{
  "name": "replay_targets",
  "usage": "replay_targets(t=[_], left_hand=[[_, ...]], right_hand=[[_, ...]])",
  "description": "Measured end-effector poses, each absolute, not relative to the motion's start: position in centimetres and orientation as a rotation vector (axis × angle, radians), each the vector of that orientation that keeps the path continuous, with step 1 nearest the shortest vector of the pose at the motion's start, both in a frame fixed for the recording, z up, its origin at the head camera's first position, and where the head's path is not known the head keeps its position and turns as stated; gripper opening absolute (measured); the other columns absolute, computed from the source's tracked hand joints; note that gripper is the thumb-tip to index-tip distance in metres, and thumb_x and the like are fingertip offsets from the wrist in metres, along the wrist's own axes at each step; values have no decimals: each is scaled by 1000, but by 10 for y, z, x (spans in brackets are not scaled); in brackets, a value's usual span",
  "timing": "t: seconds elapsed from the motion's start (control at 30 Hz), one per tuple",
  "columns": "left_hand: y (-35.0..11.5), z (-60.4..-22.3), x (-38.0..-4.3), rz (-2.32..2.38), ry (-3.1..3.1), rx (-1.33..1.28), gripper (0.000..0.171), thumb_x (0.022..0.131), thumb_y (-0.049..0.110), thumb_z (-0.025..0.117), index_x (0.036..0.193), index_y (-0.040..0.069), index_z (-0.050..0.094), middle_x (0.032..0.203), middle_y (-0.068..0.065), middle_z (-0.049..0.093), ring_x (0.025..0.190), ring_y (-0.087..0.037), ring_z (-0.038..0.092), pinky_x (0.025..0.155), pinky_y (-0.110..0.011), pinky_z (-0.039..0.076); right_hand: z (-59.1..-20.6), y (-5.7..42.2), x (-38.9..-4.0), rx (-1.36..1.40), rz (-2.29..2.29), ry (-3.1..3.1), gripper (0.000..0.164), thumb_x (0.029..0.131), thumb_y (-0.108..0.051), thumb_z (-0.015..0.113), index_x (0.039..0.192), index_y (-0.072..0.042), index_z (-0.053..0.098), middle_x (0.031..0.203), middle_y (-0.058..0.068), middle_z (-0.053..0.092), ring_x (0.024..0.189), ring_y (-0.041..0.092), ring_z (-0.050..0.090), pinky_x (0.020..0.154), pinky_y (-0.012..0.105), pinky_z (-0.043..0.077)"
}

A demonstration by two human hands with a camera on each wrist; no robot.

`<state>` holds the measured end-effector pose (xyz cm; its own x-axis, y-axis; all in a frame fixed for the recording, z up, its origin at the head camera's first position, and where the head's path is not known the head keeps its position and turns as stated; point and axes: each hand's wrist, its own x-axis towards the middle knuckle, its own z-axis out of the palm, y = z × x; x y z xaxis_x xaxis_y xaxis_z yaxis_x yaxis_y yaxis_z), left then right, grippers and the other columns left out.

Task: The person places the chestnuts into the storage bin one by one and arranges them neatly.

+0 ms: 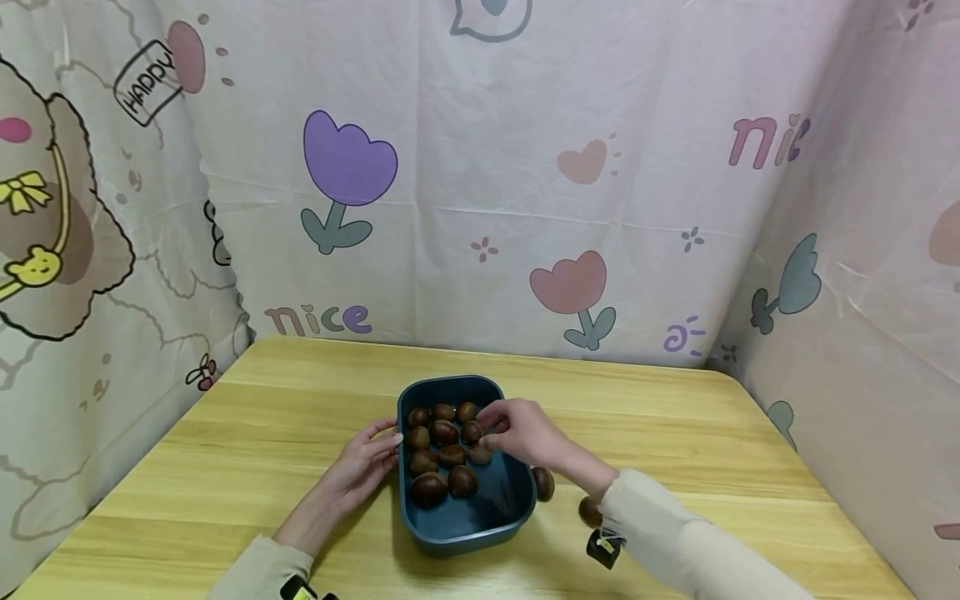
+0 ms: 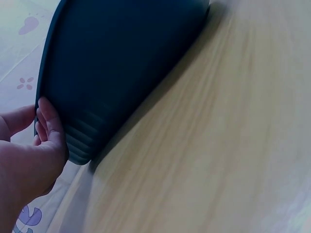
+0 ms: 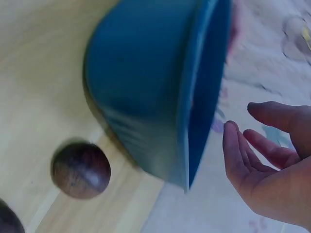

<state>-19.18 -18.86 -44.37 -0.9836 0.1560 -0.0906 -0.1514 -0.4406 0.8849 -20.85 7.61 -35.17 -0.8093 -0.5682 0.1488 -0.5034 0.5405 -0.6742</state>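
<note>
A dark blue rectangular bin (image 1: 480,542) stands on the table, with several brown chestnuts (image 1: 444,432) lying in rows inside. My left hand (image 1: 358,468) holds the bin's left side; in the left wrist view its thumb is at the rim and its fingers (image 2: 51,121) lie against the outer wall. Over the bin's right side is my right hand (image 1: 525,433), thumb and fingers spread apart just above the chestnuts. Nothing shows between those fingers (image 3: 235,150) in the right wrist view. Outside the bin, one chestnut (image 1: 543,483) lies by its right wall and another chestnut (image 1: 591,512) sits beneath the right sleeve.
The wooden table (image 1: 300,400) extends around the bin on all sides. Patterned cloth (image 1: 480,167) hangs behind it and along both sides. Dark wrist devices are on both forearms, the right one (image 1: 603,548) close to the outer chestnut.
</note>
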Motion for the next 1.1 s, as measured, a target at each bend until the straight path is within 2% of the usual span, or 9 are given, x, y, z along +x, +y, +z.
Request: replay_targets(t=[0.17,0.3,0.5,0.73,1.1], left_hand=[[-188,-443,-192,2526,1560,-6,28,98,-4,45,125,-1,37,99,-6,55,85,-13,56,78,-24,47],[-187,-443,-192,2525,1567,-13,30,97,-4,45,126,-2,36,101,-6,55,86,-12,56,78,-24,47],[-186,-442,-193,2520,1573,-10,29,97,-4,45,125,-1,37,99,-5,56,85,-12,56,78,-24,47],[-187,-443,-192,2521,1572,-8,29,98,-4,44,126,-1,36,103,-6,56,86,-13,56,79,-24,47],[-187,-443,-191,2530,1549,-7,29,97,-4,45,125,-1,37,104,-6,57,87,-13,56,79,-25,46]], right_hand=[[-353,100,-212,-765,-1279,2721,24,85,-2,70,109,3,67,98,12,68,85,20,65,72,30,53],[-363,125,-211,-670,-1319,2701,26,85,-2,70,110,5,66,101,15,68,87,22,65,73,33,54],[-383,166,-206,-688,-1293,2590,28,85,-4,71,109,7,64,101,17,66,89,22,62,75,31,51],[-403,205,-198,-677,-1273,2398,26,83,-5,71,108,3,67,105,13,67,98,28,61,81,31,48],[-427,232,-195,-723,-1367,2169,42,72,6,73,113,6,65,113,19,65,102,27,59,83,23,47]])
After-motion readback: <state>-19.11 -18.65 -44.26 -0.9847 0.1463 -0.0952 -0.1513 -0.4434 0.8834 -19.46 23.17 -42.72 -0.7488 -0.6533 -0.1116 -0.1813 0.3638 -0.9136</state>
